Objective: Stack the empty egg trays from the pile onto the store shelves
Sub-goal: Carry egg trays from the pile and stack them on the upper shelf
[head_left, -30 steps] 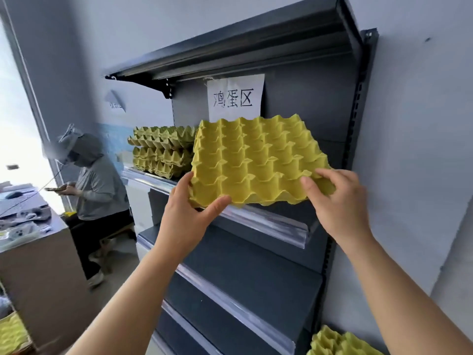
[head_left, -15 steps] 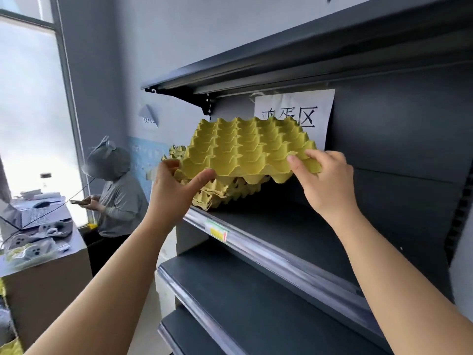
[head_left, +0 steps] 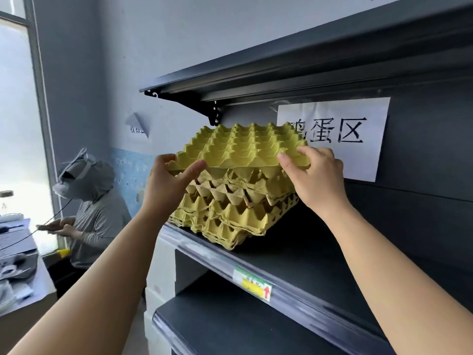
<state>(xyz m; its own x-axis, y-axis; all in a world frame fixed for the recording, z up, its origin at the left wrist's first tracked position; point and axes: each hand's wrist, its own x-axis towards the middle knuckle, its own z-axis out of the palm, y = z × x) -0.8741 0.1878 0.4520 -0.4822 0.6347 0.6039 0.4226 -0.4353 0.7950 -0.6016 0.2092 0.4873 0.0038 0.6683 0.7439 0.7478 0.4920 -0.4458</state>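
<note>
A yellow egg tray (head_left: 240,147) hangs level just above a stack of yellow egg trays (head_left: 230,211). The stack stands at the left end of a dark shelf (head_left: 320,262). My left hand (head_left: 169,185) grips the tray's near left corner, thumb on the front edge. The near right corner is pinched by my right hand (head_left: 314,180), fingers on top. Whether the held tray touches the stack is hidden by my hands.
A white paper sign (head_left: 353,139) hangs on the shelf's back panel, under an upper shelf (head_left: 281,73). A lower shelf (head_left: 230,324) lies below, with a price label (head_left: 253,283) on the rail. A seated person (head_left: 89,208) and a desk (head_left: 18,283) are at the left.
I have carried the tray leftward along the shelf and levelled it over the stack. The view has moved closer to the shelf.
</note>
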